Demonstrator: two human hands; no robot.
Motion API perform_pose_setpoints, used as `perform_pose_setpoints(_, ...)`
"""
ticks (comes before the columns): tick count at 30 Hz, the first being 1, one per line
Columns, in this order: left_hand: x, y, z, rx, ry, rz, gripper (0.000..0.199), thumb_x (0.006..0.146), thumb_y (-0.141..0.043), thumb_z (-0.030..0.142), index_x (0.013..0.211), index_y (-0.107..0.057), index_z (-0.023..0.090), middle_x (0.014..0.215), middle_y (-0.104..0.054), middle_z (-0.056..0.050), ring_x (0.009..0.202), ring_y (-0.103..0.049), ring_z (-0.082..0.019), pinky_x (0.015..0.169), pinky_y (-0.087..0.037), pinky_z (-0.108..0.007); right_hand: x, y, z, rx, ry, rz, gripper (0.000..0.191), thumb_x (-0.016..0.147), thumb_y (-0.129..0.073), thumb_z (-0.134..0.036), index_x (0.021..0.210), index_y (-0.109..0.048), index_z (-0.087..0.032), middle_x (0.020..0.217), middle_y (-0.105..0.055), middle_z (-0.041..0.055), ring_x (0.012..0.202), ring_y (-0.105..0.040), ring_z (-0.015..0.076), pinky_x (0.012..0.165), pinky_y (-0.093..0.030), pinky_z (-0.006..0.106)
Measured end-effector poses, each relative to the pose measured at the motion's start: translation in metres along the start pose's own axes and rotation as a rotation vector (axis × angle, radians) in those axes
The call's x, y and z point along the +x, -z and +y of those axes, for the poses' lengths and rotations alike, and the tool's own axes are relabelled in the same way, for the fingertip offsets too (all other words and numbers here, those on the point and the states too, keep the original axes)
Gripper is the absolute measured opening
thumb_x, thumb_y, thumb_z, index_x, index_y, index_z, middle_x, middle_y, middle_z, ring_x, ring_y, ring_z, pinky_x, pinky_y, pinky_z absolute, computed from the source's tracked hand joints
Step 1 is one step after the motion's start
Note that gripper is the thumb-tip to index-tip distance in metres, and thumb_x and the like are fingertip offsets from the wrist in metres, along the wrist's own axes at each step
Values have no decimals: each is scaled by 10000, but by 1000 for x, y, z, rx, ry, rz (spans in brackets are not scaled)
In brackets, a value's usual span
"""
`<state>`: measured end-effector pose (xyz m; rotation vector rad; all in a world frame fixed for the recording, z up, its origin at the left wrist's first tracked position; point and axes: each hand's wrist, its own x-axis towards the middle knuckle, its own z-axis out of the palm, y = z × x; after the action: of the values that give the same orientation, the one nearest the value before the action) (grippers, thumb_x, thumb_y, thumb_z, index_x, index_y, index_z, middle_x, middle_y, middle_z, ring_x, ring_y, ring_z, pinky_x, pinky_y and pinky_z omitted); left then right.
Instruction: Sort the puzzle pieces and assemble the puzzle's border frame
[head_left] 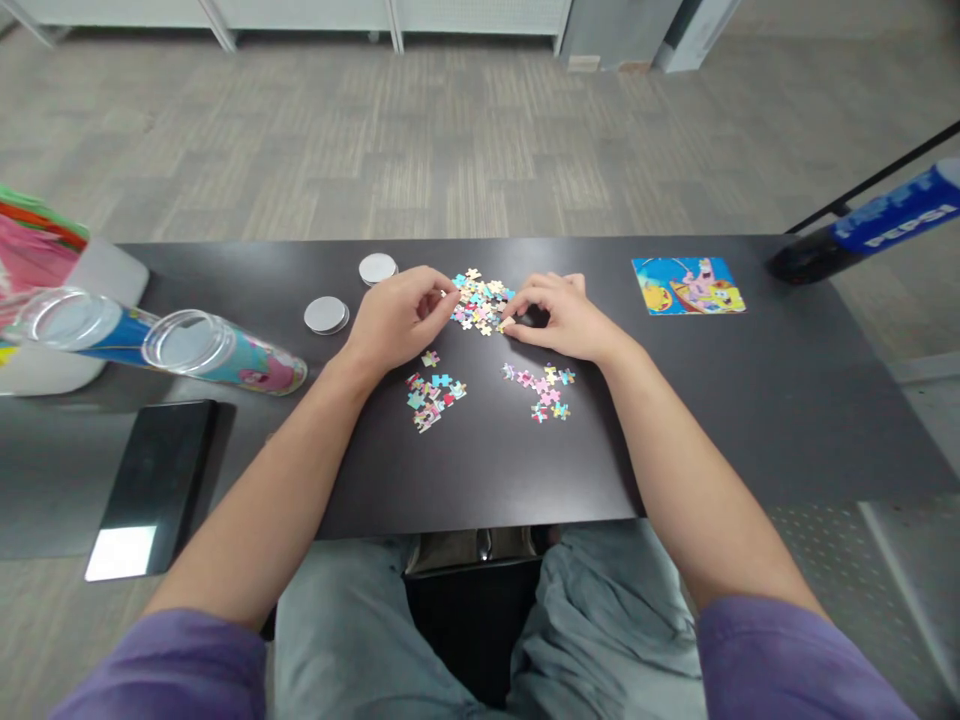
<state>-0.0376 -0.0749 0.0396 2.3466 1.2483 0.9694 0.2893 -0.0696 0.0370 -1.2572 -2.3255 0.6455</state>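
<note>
A pile of small jigsaw pieces (480, 300) lies on the dark table between my hands. My left hand (405, 312) is at the pile's left edge, fingers curled together; anything between the fingertips is too small to make out. At the pile's right edge, my right hand (555, 312) pinches a pale yellowish puzzle piece (506, 324) between thumb and fingers. Nearer to me lie two smaller groups of pieces, a left group (433, 400) and a right group (545, 388). One loose green-pink piece (430, 358) sits just above the left group.
Two round lids (326, 315) lie left of the pile. Two clear-ended tubes (225, 350), a white bin (112, 272) and a black tablet (154, 480) are at the left. A cartoon picture card (688, 286) and a Pepsi-labelled cylinder (885, 225) are at the right.
</note>
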Motion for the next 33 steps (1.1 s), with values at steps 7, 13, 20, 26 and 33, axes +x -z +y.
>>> perform_pose_setpoints(7,-1,-4,-1,53,-62,35,263,1224,-653,433,1086,-820,285,956,-822,-39,840,-717,-240,855,-548,-437,1,2,-33,124,91,-68,259,1156,-857,-590,1128,-991,-370,1205,-903,70,1123,-796,373,1271,-420,645)
perform_pose_setpoints(13,-2,0,-3,35,-43,0,169,1173,-700,407,1062,-783,311,913,-761,-37,881,-736,-273,896,-572,-484,-2,3,-41,100,137,-160,284,1128,-855,-572,1286,-1011,-394,1281,-902,70,1150,-788,375,1254,-437,648)
perform_pose_setpoints(20,-5,7,-3,9,-133,-196,561,942,-1087,738,1065,-773,289,1241,-779,-94,1173,-775,-370,1250,-537,-630,1,6,-2,3,-9,190,245,1124,-728,-425,1191,-930,-303,1094,-822,93,957,-706,342,1207,-501,648)
perform_pose_setpoints(26,-10,4,-6,50,-127,-277,828,771,-1206,854,1190,-808,261,1424,-739,-147,1344,-738,-449,1353,-471,-675,2,-6,6,65,-35,212,261,1101,-776,-526,1171,-906,-311,1061,-791,72,927,-658,316,1108,-541,585)
perform_pose_setpoints(33,-9,11,-9,49,-104,-292,680,759,-1271,630,1200,-878,294,1364,-723,-105,1290,-696,-397,1351,-487,-686,1,-3,2,-5,33,102,266,1111,-814,-550,1130,-951,-323,1048,-781,76,1036,-728,355,1211,-457,656)
